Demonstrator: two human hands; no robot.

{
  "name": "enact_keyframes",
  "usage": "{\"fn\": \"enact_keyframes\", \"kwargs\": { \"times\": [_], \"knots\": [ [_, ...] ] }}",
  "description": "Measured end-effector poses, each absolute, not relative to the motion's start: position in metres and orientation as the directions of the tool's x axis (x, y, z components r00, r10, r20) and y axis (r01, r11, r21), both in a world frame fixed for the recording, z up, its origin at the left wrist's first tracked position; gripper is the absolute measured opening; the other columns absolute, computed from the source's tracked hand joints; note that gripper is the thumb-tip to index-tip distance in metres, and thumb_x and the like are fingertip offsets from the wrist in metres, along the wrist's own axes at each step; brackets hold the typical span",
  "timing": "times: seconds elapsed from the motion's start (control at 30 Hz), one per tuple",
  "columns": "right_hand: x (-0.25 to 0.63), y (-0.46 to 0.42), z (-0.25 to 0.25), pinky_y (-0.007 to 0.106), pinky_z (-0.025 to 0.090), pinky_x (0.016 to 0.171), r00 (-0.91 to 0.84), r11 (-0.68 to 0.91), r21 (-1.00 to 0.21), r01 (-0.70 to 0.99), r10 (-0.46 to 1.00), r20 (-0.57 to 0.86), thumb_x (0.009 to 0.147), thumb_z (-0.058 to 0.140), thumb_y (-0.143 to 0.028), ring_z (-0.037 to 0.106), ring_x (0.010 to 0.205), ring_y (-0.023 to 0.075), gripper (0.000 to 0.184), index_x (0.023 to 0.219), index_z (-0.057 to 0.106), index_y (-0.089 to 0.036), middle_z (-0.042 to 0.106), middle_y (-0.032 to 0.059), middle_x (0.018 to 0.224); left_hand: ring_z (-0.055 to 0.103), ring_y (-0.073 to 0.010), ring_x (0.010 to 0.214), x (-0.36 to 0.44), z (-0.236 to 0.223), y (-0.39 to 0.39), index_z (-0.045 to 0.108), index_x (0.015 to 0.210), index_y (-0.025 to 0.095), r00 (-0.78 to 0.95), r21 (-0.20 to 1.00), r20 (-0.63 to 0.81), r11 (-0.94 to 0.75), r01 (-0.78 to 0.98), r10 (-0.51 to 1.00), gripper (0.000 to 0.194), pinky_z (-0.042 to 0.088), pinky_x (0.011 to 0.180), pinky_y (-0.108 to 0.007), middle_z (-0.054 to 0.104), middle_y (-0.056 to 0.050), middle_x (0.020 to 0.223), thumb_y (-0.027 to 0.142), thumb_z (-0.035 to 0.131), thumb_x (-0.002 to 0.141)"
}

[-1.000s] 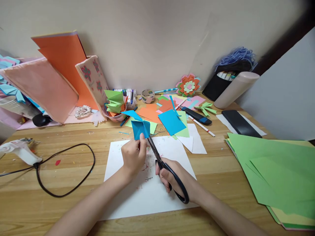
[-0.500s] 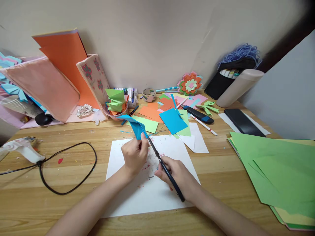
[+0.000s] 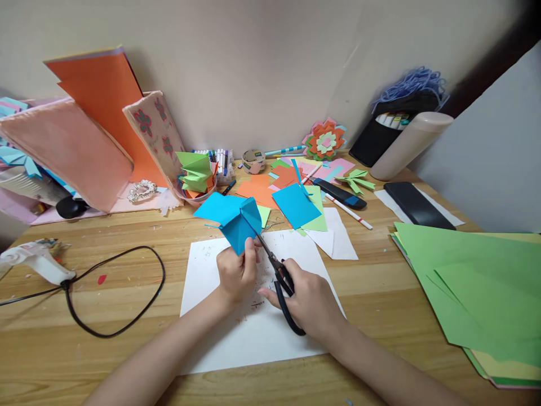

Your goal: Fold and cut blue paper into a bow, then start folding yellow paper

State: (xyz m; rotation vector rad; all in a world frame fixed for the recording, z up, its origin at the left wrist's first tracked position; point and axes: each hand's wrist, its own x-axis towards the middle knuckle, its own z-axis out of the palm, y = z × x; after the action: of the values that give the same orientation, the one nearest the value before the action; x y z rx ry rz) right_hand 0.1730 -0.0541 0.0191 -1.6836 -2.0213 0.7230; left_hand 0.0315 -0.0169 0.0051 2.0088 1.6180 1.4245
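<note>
Head camera view: the blue folded paper (image 3: 238,227) is above the white sheet's (image 3: 220,344) far edge, its lower point between the thumb and fingers of the left hand (image 3: 237,272). That grip is narrow, pinched on the paper's lower end, so most of the paper extends beyond the fingertips, with a broad flap reaching out to the left. The right hand (image 3: 310,299) has its grip around the handles of the black scissors (image 3: 276,265), its thumb sticking out toward the left hand; the blades reach up to the blue folded paper, just beside the left thumb.

Compared with half a second earlier, the paper has turned from a slim, slanting shape to a wide, opened one, covering more of the light green piece behind it. The scissors, seen nearly edge-on then, now show their handle loops spread apart.

Beyond the hands, a blue square (image 3: 296,206) overlaps a light green sheet (image 3: 318,217), near orange scraps (image 3: 258,190) and a dark blue cutter (image 3: 340,193). On the right of the tabletop (image 3: 372,282) lies a stack of green paper (image 3: 486,293); on the left, a black cable (image 3: 107,336) loops.
</note>
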Motion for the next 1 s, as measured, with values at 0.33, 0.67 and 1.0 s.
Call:
{"fn": "enact_keyframes", "kwargs": {
  "times": [0.33,0.67,1.0],
  "knots": [
    [0.181,-0.046,0.02,0.025,0.029,0.046,-0.199,0.248,-0.478,0.842,0.968,0.153,0.075,0.052,-0.058,0.061,0.056,0.0205,0.038,0.08,0.043,-0.021,0.062,0.0029,0.063,0.052,-0.0145,0.057,0.032,-0.001,-0.017,0.046,0.058,0.021,-0.058,0.908,0.269,-0.233,0.347,0.961,0.043,0.039,0.053,-0.027,0.052,-0.003,0.057,0.044,0.03,0.089],
    [0.181,-0.041,0.013,0.027,0.03,0.05,-0.198,0.254,-0.362,0.897,0.963,0.184,0.076,0.05,-0.06,0.061,0.062,0.0237,0.041,0.082,0.041,-0.02,0.059,0.0038,0.062,0.038,-0.0116,0.049,0.035,0.003,-0.02,0.04,0.054,0.021,0.012,0.961,0.191,-0.189,0.2,0.982,0.042,0.033,0.052,-0.027,0.037,0.002,0.051,0.042,0.031,0.09],
    [0.174,-0.041,0.011,0.028,0.033,0.051,-0.179,0.231,-0.332,0.915,0.968,0.178,0.075,0.054,-0.057,0.062,0.064,0.0238,0.04,0.08,0.039,-0.02,0.061,0.0042,0.065,0.036,-0.0107,0.048,0.04,0.004,-0.024,0.042,0.055,0.02,0.021,0.976,0.155,-0.157,0.15,0.988,0.044,0.03,0.051,-0.026,0.037,0.002,0.05,0.041,0.031,0.092]
  ]
}}
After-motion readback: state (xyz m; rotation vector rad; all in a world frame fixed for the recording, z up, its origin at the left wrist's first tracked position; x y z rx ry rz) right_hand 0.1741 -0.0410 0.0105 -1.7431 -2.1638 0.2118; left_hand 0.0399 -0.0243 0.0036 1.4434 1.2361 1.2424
